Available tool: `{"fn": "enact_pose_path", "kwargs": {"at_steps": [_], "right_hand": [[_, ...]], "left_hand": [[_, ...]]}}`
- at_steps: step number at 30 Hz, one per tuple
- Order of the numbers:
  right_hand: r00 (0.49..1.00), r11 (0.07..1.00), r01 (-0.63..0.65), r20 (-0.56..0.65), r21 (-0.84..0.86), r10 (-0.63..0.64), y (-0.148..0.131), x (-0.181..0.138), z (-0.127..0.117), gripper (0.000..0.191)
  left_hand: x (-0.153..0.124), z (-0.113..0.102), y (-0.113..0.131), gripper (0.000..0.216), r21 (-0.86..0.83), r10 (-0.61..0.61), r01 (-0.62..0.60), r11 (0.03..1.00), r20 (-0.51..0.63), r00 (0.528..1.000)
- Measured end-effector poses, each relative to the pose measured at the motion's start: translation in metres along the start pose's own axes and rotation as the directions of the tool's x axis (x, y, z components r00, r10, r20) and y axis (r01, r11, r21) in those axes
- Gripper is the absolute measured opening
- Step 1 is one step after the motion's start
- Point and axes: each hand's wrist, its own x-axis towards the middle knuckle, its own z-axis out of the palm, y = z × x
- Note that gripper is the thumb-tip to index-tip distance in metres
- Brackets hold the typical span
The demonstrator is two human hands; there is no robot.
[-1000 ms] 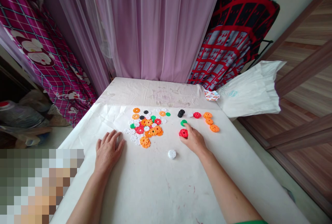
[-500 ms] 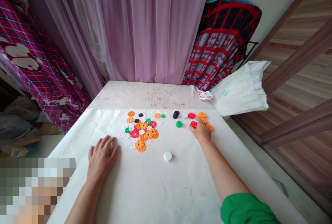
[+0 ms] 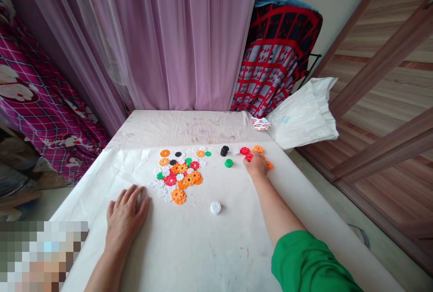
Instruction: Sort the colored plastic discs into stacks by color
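Observation:
My right hand (image 3: 257, 164) reaches to the table's far right, its fingers closed on a red notched plastic disc (image 3: 248, 157). Just beyond it lies another red disc (image 3: 244, 150), close to the held one; I cannot tell whether they touch. Orange discs (image 3: 258, 148) lie beside and partly behind that hand. My left hand (image 3: 124, 213) rests flat on the table, fingers slightly apart and holding nothing. To its right spreads a mixed heap of orange, white, red, green and black discs (image 3: 179, 195).
A black stack (image 3: 224, 151) and a green stack (image 3: 229, 163) stand left of my right hand. Nearer me is a white stack (image 3: 215, 207). A white bag (image 3: 306, 114) and a small patterned paper box (image 3: 260, 123) sit at the table's (image 3: 189, 256) far right corner.
My right hand has moved the red disc slightly away from me, closer to the other red disc. The view has shifted a little to the right. My left hand stays put.

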Motion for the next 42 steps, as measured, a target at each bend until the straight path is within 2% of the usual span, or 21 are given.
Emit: {"fn": "enact_pose_path", "kwargs": {"at_steps": [6,15,27,30,34,38,42], "right_hand": [[0.999,0.998,0.020,-0.050,0.066,-0.017,0.007,-0.007,0.003,0.052],[0.999,0.994,-0.028,-0.036,0.101,0.031,0.006,0.000,0.005,0.042],[0.996,0.980,-0.034,-0.070,0.198,0.049,0.011,0.003,0.008,0.046],[0.994,0.969,-0.027,-0.092,0.247,0.051,0.016,-0.006,0.007,0.046],[0.991,0.951,-0.008,-0.121,0.310,0.048,0.028,-0.036,0.013,0.040],[0.985,0.901,0.097,-0.168,0.422,-0.028,0.036,-0.065,0.022,0.032],[0.980,0.856,0.187,-0.030,0.483,-0.197,0.028,-0.076,0.023,0.023]], "left_hand": [[0.000,0.001,0.001,0.051,-0.006,-0.004,0.004,1.000,0.003,1.000],[0.000,0.000,0.001,0.051,-0.002,0.009,-0.009,1.000,-0.009,1.000],[0.002,-0.002,0.002,0.051,0.010,0.008,-0.008,1.000,0.005,1.000],[0.001,-0.002,0.002,0.051,0.007,0.002,-0.002,1.000,0.004,1.000],[0.001,-0.002,0.002,0.049,-0.008,0.018,-0.018,1.000,-0.008,1.000],[0.000,0.000,0.001,0.046,-0.013,0.009,-0.009,1.000,-0.012,1.000],[-0.002,0.002,0.002,0.045,-0.010,0.010,-0.010,1.000,-0.027,1.000]]}}
